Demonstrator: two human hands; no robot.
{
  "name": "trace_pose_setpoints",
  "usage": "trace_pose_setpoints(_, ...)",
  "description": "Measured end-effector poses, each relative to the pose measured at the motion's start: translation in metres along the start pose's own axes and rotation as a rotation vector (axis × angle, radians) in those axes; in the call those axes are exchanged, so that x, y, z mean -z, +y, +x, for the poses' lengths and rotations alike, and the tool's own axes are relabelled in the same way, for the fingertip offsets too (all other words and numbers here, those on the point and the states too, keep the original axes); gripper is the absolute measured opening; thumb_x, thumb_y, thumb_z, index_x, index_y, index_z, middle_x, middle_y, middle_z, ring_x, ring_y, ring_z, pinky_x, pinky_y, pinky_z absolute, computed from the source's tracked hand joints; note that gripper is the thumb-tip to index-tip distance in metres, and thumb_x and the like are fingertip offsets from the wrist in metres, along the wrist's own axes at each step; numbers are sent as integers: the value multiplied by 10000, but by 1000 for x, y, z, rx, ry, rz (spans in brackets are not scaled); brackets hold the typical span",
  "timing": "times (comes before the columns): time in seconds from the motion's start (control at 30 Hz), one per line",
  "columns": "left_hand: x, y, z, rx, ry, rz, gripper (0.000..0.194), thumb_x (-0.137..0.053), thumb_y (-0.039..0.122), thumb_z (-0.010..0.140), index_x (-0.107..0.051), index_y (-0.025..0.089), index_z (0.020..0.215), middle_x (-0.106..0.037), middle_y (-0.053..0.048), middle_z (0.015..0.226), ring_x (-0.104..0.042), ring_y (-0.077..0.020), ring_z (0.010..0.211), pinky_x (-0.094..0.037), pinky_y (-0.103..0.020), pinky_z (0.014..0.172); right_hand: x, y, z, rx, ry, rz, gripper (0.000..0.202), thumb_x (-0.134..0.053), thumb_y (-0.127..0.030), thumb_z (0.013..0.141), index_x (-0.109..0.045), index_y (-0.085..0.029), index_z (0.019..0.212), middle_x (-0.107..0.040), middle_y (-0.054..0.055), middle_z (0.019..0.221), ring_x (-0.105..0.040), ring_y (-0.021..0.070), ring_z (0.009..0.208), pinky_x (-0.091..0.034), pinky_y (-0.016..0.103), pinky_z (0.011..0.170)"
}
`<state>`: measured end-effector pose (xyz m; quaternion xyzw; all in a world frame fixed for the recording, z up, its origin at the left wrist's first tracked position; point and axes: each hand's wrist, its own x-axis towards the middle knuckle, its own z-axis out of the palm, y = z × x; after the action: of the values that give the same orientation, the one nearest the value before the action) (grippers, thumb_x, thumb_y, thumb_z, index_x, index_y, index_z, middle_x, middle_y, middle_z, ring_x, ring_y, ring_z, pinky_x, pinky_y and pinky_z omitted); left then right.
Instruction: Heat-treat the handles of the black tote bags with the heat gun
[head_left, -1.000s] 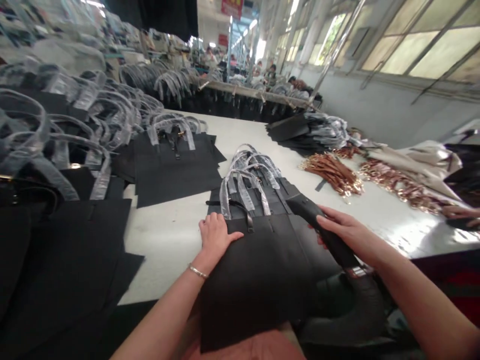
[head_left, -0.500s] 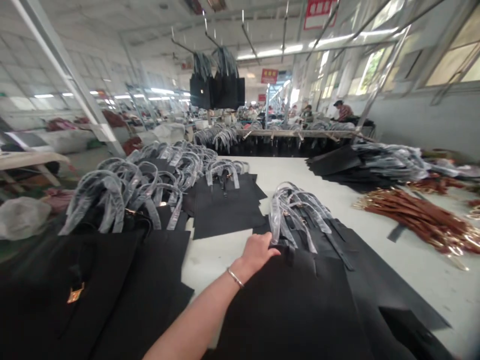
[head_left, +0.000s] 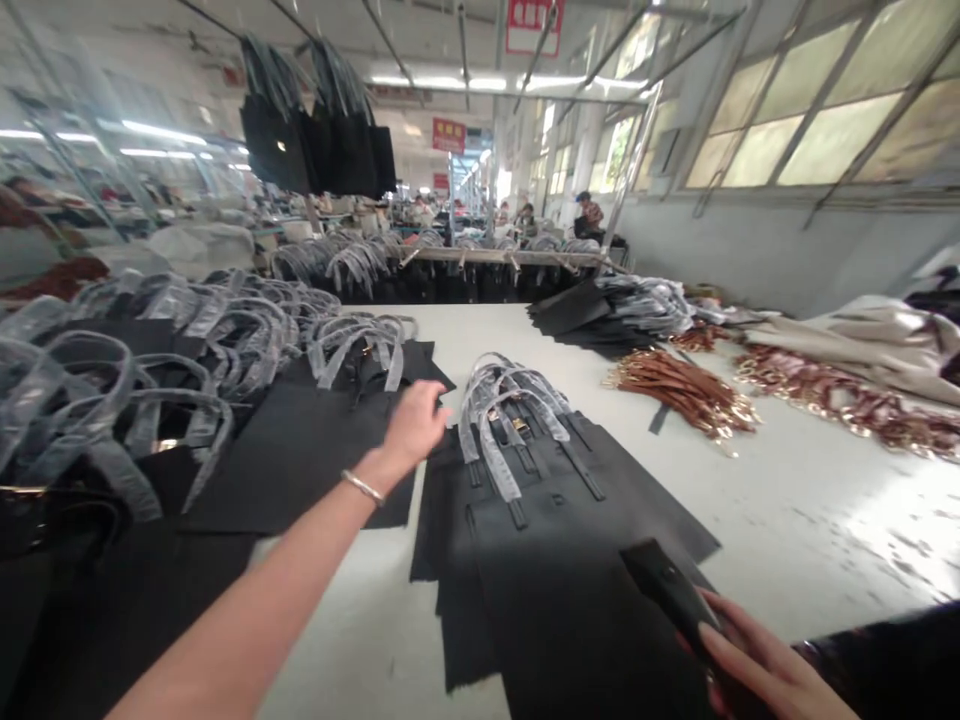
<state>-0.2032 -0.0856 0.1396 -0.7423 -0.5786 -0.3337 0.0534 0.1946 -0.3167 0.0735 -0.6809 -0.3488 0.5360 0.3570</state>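
Observation:
My left hand (head_left: 418, 425), with a bangle on the wrist, is raised between two piles of black bag pieces. Its thumb and forefinger are apart, and nothing shows between them. To its left lies a black bag panel (head_left: 300, 465) in a pile with film-wrapped handles. The right pile of black bag panels (head_left: 555, 530) carries several wrapped handles (head_left: 517, 400) and a small gold-coloured fitting. At the lower right, my right hand (head_left: 757, 650) is closed around a long black object (head_left: 664, 580) with a wide end and a small round spot; its exact kind is unclear.
Brown straps with gold-coloured clasps (head_left: 686, 395) lie on the white table (head_left: 780, 510). Farther back is a stack of black pieces with wrapped handles (head_left: 607, 310). Black bags (head_left: 315, 140) hang from a rack. A person (head_left: 589, 215) is in the background.
My left hand has left the right pile's front black bag and moved left. That bag no longer covers the pile's front. My right hand has come into view with the black object. The view has swung right.

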Motion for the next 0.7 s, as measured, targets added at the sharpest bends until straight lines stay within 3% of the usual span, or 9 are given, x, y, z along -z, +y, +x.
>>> trace_pose_setpoints(0.03,-21,22,-26,-155,-186,-112,223,-639,189,826,-587,196,1043,-617,-58,1110,-568,-203,1066,-444,-334,971,-5,-7,2,29,-3,1,943,-717,-637,624,-352,-166,1354,-673,33,751,-618,192,508,-497,273,400)
trace_pose_setpoints(0.1,-57,67,-81,-394,-434,-281,335,-676,270,811,-573,198,1122,-558,-69,1262,-515,-207,1168,-411,-322,1024,-15,-23,8,85,-35,-33,925,-730,-605,624,-365,-162,1349,-660,13,718,-606,177,510,-488,260,418)
trace_pose_setpoints(0.17,-80,103,-127,-460,-523,-321,472,-722,395,763,-561,200,1161,-516,-86,1318,-470,-251,1220,-378,-380,1062,-24,-40,15,85,-100,-94,875,-710,-572,674,-374,-153,1364,-629,-20,613,-594,160,496,-477,242,448)
trace_pose_setpoints(0.27,-90,131,-167,-322,-492,-305,504,-685,412,790,-528,213,1226,-518,-85,1303,-454,-265,1231,-282,-453,1126,-33,-65,31,35,-229,-172,730,-644,-518,779,-398,-172,1373,-596,-45,540,-576,130,477,-454,208,463)
trace_pose_setpoints(0.37,-87,134,-177,-288,-474,-317,477,-615,373,844,-494,216,1278,-483,-93,1347,-416,-265,1272,-272,-458,1133,-40,-85,52,12,-349,-208,560,-638,-469,806,-502,-190,1271,-589,-43,582,-586,124,492,-455,195,442)
trace_pose_setpoints(0.5,-85,132,-178,-297,-461,-329,455,-578,383,865,-491,213,1277,-489,-90,1341,-420,-260,1268,-264,-461,1139,-51,-102,77,-16,-439,-256,355,-660,-461,788,-603,-171,985,-592,-25,663,-584,113,462,-450,194,390)
trace_pose_setpoints(0.6,-87,134,-179,-295,-437,-340,431,-557,380,879,-493,206,1269,-491,-88,1339,-421,-256,1262,-264,-459,1137,-63,-108,89,-10,-428,-283,330,-675,-464,771,-589,-164,877,-587,-20,645,-581,119,440,-443,201,368)
trace_pose_setpoints(0.7,-91,133,-178,-244,-426,-354,314,-471,225,908,-523,203,1217,-538,-77,1267,-476,-226,1189,-348,-418,1087,-74,-112,95,57,-359,-284,323,-665,-457,783,-576,-174,910,-567,-33,625,-577,121,441,-443,204,377)
